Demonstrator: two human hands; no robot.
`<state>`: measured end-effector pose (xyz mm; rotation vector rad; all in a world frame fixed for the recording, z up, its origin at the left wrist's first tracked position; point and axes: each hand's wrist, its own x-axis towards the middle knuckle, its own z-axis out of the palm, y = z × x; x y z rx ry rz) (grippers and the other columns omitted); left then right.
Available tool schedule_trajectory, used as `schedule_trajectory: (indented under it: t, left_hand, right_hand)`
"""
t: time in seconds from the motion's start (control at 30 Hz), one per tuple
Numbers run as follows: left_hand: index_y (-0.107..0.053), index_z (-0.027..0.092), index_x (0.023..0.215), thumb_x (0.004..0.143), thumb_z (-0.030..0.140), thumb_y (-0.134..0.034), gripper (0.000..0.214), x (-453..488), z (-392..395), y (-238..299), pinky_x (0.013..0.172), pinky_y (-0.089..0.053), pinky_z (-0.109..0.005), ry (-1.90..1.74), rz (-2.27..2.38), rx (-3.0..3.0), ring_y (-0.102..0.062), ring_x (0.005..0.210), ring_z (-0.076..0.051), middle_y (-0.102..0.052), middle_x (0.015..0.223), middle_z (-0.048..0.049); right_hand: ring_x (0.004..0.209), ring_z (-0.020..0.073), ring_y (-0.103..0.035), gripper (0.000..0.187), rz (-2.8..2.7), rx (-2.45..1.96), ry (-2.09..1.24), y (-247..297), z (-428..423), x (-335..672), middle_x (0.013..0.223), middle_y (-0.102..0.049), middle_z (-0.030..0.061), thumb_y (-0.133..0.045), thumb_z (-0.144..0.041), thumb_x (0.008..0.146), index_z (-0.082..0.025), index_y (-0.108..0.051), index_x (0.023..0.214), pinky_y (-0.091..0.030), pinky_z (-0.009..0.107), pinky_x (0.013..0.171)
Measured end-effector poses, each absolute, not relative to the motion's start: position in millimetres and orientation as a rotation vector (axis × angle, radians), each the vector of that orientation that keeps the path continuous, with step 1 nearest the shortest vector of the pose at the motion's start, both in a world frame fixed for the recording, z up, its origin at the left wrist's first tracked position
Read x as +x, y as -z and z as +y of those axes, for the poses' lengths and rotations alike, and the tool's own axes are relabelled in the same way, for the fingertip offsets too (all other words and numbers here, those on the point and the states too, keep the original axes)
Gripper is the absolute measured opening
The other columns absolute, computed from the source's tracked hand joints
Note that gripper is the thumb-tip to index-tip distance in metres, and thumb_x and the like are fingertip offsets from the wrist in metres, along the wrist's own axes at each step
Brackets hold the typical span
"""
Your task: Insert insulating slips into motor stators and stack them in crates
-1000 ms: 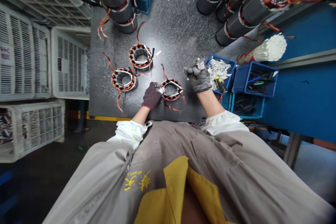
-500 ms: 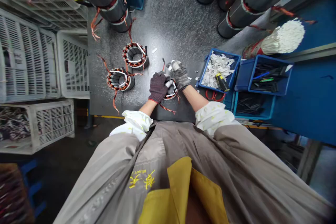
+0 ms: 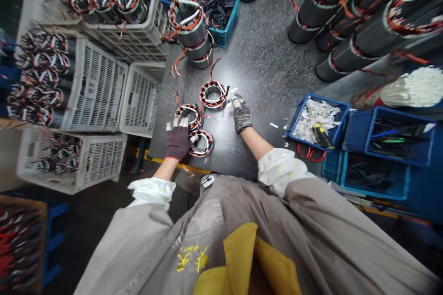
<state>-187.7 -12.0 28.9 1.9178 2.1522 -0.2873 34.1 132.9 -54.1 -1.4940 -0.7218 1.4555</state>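
Three short wound stators with copper coils lie on the dark table point(image 3: 263, 69). My left hand point(image 3: 177, 139), in a dark red glove, has its fingers stretched out beside the nearest stator point(image 3: 201, 142) and just below the middle stator point(image 3: 188, 115). Whether it touches either one I cannot tell. My right hand point(image 3: 240, 113), in a grey glove, reaches toward the far stator point(image 3: 213, 94) with its fingers curled. What they hold, if anything, is too small to name.
White slotted crates point(image 3: 100, 87) full of stators stand at the left. A stack of stators point(image 3: 192, 27) and a teal bin point(image 3: 221, 9) sit at the back. Tall stator stacks point(image 3: 346, 14) lie at the right. Blue bins point(image 3: 316, 120) hold white scraps and tools.
Both hands have left the nearest stator: my left hand opened and slid to its left, my right hand moved up toward the far stator. The camera view shifted left.
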Motion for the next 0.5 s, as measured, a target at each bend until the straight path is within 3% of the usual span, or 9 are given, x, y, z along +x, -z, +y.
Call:
schedule_trajectory:
  t: [0.17, 0.3, 0.4, 0.5]
  left_hand:
    - [-0.064, 0.017, 0.169, 0.104, 0.031, -0.064, 0.067, -266.8, 24.1, -32.8, 0.145, -0.017, -0.08, 0.425, 1.812, 2.23, -0.058, 0.165, -0.048, -0.067, 0.169, -0.0248]
    - [-0.067, 0.016, 0.166, 0.101, 0.028, -0.061, 0.066, -302.9, 61.6, -38.1, 0.142, -0.018, -0.085, 0.493, 1.685, 2.336, -0.061, 0.161, -0.05, -0.068, 0.167, -0.0271]
    - [-0.067, 0.009, 0.165, 0.1, 0.032, -0.063, 0.069, -315.7, 81.2, -44.1, 0.14, -0.022, -0.085, 0.567, 1.652, 2.37, -0.059, 0.162, -0.053, -0.064, 0.168, -0.0317]
    - [-0.065, 0.005, 0.164, 0.101, 0.035, -0.063, 0.07, -318.0, 88.8, -48.1, 0.141, -0.025, -0.08, 0.639, 1.681, 2.379, -0.063, 0.159, -0.053, -0.064, 0.168, -0.0335]
  right_hand:
    - [0.087, 0.0176, -0.067, 0.036, -0.778, -1.449, -1.474, 52.0, 156.5, -17.7, 0.095, -0.078, 0.0001, -0.065, -0.048, 0.109, -0.02, -0.078, 0.127, -0.061, 0.031, 0.095]
    - [0.091, 0.0168, -0.07, 0.032, -0.973, -1.395, -1.576, 60.0, 163.1, -36.8, 0.092, -0.077, -0.0009, -0.062, -0.044, 0.112, -0.02, -0.08, 0.125, -0.061, 0.029, 0.097]
    - [0.106, 0.0187, -0.075, 0.034, -1.325, -1.613, -1.404, 62.9, 181.8, -13.3, 0.109, -0.082, 0.0053, -0.057, -0.037, 0.116, -0.016, -0.08, 0.131, -0.06, 0.03, 0.106]
    - [0.132, 0.024, -0.072, 0.041, -1.674, -2.003, -1.01, 63.1, 205.7, 23.8, 0.147, -0.076, 0.0179, -0.054, -0.032, 0.118, -0.009, -0.075, 0.145, -0.054, 0.035, 0.12]
